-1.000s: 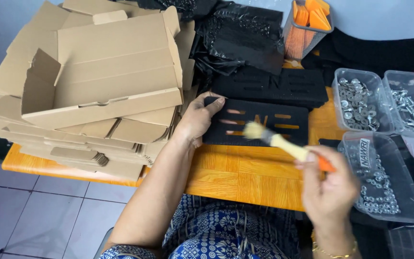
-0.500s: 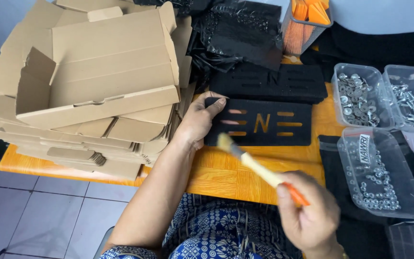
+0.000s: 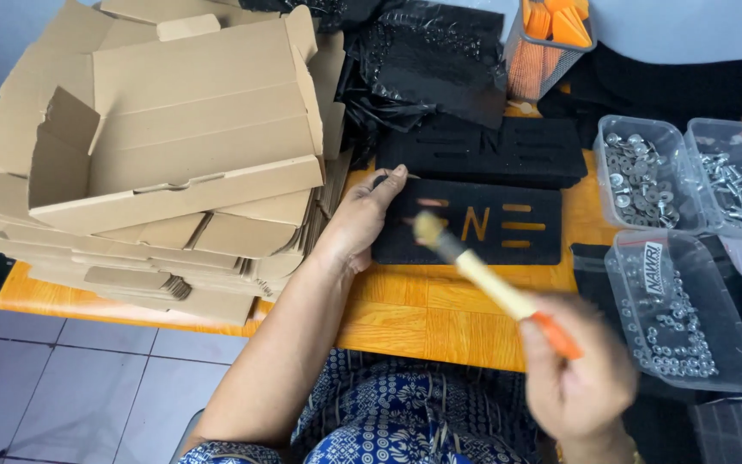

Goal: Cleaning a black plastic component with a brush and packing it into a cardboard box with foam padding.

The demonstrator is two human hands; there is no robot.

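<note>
The left hand (image 3: 355, 225) lies flat, fingers spread, on a black plate (image 3: 474, 223) on the orange worktop (image 3: 422, 314). The right hand (image 3: 579, 378) has its grip tight on a brush (image 3: 474, 271) above it. Brushing looks underway; another black plate (image 3: 491, 150) waits behind.

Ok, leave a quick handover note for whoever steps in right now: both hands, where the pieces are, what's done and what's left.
Left hand: flat on the left end of the black cut-out plate, pinning it to the orange table.
Right hand: grips the orange-handled brush, bristles over the plate's left slots.
Done: cannot tell how far the brushing has got.
Left: more black plates stacked behind; folded cardboard boxes at left; trays of metal fasteners at right.
</note>
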